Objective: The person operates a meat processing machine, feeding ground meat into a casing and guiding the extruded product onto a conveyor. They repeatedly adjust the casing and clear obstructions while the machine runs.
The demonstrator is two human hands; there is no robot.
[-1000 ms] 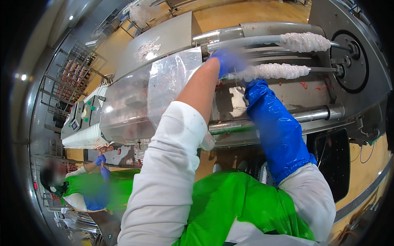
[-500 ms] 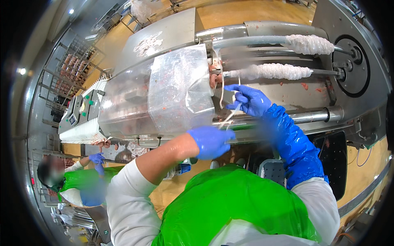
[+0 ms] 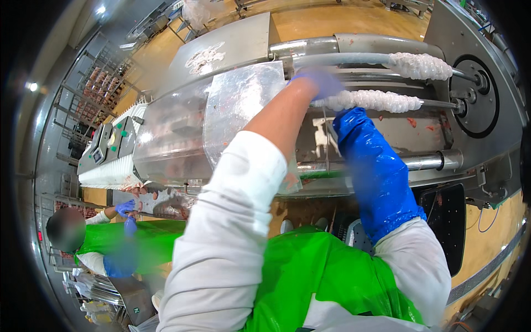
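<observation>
Since the left hand [image 3: 324,84] is blurred at the left end of the near casing [image 3: 381,101], I cannot tell whether its grip is open or closed. Hidden behind the blue sleeve [image 3: 368,160] and that casing, the right hand shows no grip either. Both arms reach to the same end, presumably so the hands can work together there. The white casing sits gathered around the near rod [image 3: 440,94], which probably keeps it bunched and straight. Its long axis runs left to right, almost level across the view, one end toward the left hand, the other toward the round plate [image 3: 480,110]. Beyond, the far casing [image 3: 418,66] lies on its own rod, dipping slightly rightward. Leftward, a clear sheet [image 3: 238,105] drapes over the machine's cover, perhaps as a splash guard.
</observation>
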